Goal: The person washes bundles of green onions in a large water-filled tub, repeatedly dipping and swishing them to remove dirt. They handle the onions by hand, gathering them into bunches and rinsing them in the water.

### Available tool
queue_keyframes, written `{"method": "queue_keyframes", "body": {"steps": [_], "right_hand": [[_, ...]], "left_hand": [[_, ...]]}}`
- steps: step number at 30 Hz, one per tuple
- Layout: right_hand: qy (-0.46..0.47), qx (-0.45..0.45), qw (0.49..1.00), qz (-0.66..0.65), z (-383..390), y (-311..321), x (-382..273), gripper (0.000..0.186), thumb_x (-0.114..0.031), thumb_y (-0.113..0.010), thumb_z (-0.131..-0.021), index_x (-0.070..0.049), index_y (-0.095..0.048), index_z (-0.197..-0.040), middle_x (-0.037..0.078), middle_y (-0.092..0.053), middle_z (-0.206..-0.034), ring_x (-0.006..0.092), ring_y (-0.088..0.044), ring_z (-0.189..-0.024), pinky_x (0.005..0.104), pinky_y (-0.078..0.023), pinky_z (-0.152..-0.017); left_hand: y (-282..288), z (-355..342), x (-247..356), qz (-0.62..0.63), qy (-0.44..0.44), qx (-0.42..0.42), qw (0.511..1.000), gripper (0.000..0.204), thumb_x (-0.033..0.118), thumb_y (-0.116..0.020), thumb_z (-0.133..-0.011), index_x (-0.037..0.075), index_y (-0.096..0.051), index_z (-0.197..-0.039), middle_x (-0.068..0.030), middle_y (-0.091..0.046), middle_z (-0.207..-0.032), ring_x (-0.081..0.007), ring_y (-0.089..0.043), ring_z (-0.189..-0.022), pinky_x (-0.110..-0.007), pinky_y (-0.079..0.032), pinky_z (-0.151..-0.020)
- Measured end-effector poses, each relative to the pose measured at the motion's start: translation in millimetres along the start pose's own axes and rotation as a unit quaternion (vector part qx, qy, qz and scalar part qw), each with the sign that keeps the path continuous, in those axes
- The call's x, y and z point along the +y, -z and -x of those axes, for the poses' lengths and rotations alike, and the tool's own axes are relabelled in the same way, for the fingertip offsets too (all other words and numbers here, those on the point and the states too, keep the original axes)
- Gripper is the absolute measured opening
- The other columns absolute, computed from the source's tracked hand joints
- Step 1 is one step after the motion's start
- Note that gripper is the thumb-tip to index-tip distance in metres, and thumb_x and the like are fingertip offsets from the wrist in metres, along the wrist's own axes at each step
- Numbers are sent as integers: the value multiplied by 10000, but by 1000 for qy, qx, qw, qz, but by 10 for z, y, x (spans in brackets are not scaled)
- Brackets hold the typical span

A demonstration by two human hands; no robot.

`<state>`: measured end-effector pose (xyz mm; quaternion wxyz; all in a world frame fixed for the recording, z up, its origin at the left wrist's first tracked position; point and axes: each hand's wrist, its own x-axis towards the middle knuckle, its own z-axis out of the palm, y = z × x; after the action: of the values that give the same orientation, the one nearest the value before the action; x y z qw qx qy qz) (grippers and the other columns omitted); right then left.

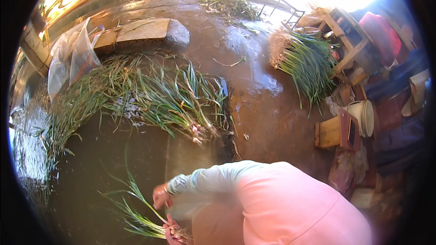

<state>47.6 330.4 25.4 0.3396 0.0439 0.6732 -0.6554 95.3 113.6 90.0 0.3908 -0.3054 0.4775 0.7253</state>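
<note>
Partly cropped, left hand [171, 232] around leafy green stalks [152, 229], right hand [161, 195] (fingers indistinct) of undeterminable grip

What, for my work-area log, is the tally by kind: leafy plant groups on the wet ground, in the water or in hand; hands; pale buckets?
Leafy plant groups: 4 (held bunch, sprawling heap, neat stack, loose pile near the top)
Hands: 2 (left hand, right hand)
Pale buckets: 1 (pale bucket)
Total: 7
</note>
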Motion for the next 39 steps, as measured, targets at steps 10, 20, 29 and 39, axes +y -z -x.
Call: {"method": "queue_keyframes", "body": {"steps": [10,20,29,39], "right_hand": [[101,-43,987,120,-115,-735,348,225,-218,-638,-743,-80,-722,-900,71,-702,-831,179,-670,-741,323,-502,-609],[112,333,761,545,109,-36,637,117,-192,-576,-718,-128,-652,-657,58,-609,-710,252,-607,-739,386,-507,-643],[-132,205,861,447,467,590,359,257,-254,-565,-849,-62,-693,-961,144,-687,-842,296,-664,-772,406,-534,-642],[-13,251,860,-444,-621,485,307,247,-194,-591,-929,-34,-592,-1117,27,-619,-807,35,-455,-553,144,-360,-423]], "left_hand": [[309,-73,-70,14,-12,7,1000,209,189,-537,-922,-3,-576,-993,-71,-585,-857,-115,-551,-678,-265,-512,-649],[431,-200,-194,-144,-142,-107,973,336,-43,-483,-867,-36,-467,-1203,-194,-473,-1340,-279,-551,-1165,-210,-515,-699],[757,-17,-362,85,-8,-95,992,150,21,-536,-846,12,-503,-991,-179,-519,-1211,-307,-509,-1189,-371,-486,-953],[1143,153,-668,13,23,-117,993,178,-9,-559,-837,33,-498,-999,-169,-528,-1188,-227,-559,-1025,-325,-493,-871]]}}
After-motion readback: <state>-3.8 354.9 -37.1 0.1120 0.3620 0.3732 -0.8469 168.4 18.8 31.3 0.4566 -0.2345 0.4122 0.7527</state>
